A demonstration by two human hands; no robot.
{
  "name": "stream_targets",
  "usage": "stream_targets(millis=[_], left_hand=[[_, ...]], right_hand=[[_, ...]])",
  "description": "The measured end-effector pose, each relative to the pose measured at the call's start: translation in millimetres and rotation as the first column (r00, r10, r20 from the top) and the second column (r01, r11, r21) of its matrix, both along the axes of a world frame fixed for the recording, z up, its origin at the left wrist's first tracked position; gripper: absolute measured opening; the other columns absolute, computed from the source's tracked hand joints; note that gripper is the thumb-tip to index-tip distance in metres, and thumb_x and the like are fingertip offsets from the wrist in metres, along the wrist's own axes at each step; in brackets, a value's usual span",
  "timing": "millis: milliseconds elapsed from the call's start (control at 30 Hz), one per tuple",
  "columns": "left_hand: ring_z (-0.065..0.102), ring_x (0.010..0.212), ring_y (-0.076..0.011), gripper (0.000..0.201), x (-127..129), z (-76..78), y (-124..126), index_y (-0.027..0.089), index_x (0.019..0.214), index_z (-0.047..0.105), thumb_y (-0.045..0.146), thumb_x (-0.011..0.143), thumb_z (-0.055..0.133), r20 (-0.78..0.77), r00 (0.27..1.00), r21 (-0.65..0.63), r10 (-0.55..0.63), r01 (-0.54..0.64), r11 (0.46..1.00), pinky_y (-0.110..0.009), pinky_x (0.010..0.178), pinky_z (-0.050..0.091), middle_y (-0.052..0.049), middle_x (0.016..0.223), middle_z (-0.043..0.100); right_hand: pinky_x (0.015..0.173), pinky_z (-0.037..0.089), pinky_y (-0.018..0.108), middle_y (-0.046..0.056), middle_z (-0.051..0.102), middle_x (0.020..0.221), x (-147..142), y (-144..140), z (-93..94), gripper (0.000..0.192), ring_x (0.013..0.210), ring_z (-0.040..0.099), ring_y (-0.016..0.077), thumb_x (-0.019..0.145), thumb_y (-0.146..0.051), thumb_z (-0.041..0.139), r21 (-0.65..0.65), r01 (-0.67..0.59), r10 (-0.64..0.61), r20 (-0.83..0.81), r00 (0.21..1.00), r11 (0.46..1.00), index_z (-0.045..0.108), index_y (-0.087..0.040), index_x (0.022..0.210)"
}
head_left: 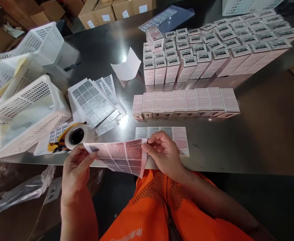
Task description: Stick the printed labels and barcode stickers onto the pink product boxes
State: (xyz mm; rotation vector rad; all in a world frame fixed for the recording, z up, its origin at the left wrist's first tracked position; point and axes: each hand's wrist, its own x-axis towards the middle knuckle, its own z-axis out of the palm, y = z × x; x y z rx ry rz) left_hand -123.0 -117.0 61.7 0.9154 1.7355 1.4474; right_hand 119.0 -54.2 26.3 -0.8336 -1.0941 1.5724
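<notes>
A sheet of labels (123, 155) hangs between my hands at the table's front edge, its lower part bent down. My left hand (77, 164) pinches its left end between thumb and fingers. At the upper right corner, my right hand (163, 152) is closed on the sheet too. Just behind the right hand lies a short row of small boxes; the rightmost, a pale pink box (180, 139), shows fully, and the others carry printed labels on top and are partly hidden. Farther back stands a longer row of pink boxes (184, 102).
Many barcoded boxes (199, 57) stand packed at the back right. Left of centre are more label sheets (91, 100), a curled white paper (127, 65) and a tape dispenser (73, 135). White perforated baskets (33, 103) line the left side. Cartons (116, 11) sit beyond the table.
</notes>
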Motion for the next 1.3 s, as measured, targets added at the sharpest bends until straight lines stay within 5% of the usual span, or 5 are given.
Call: stream_targets(millis=[233,533,700,1033,1300], left_hand=[[0.062,0.065,-0.0107,0.015,17,-5.8,13,0.019,0.075,0.072,0.022,0.066,0.083,-0.075,0.997,0.167,0.021,-0.008,0.986,-0.020,0.063,0.051,0.002,0.069,0.071],[0.062,0.065,-0.0115,0.014,32,-1.8,7,0.017,0.076,0.070,0.021,0.070,0.083,-0.219,0.972,0.264,0.079,-0.019,0.964,-0.021,0.062,0.050,0.001,0.070,0.070],[0.061,0.065,-0.0115,0.013,40,-1.5,2,0.016,0.076,0.071,0.022,0.071,0.082,-0.276,0.953,0.270,0.129,-0.052,0.961,-0.021,0.062,0.050,0.001,0.071,0.070],[0.061,0.068,-0.0120,0.011,63,8.5,-4,0.017,0.078,0.070,0.022,0.075,0.079,-0.279,0.954,0.236,0.110,-0.043,0.971,-0.022,0.064,0.049,0.001,0.072,0.070],[0.062,0.073,-0.0131,0.014,71,13.2,-3,0.017,0.081,0.070,0.025,0.074,0.080,-0.196,0.972,0.229,0.131,-0.085,0.970,-0.023,0.068,0.049,-0.001,0.076,0.070]], right_hand=[[0.077,0.062,0.029,0.000,0.077,0.088,13,-8,3.6,0.025,0.083,0.073,0.0155,0.084,-0.025,0.075,-0.007,0.078,-0.077,0.081,0.994,0.997,0.074,-0.030,0.108],[0.073,0.060,0.030,0.001,0.075,0.086,19,-8,12.5,0.010,0.080,0.071,0.0167,0.083,-0.027,0.077,0.099,0.104,-0.121,0.177,0.977,0.990,0.076,-0.026,0.093],[0.075,0.056,0.030,0.003,0.066,0.092,21,-4,8.6,0.009,0.087,0.066,0.0160,0.089,-0.018,0.070,0.378,0.168,-0.296,0.310,0.903,0.910,0.075,-0.025,0.092],[0.075,0.057,0.036,0.000,0.078,0.089,25,4,7.3,0.027,0.082,0.070,0.0175,0.088,-0.008,0.068,0.668,0.251,-0.571,0.313,0.759,0.700,0.074,-0.028,0.106],[0.078,0.059,0.037,0.002,0.079,0.098,21,2,10.2,0.022,0.088,0.072,0.0193,0.086,-0.013,0.072,0.693,0.242,-0.604,0.341,0.720,0.680,0.073,-0.026,0.104]])
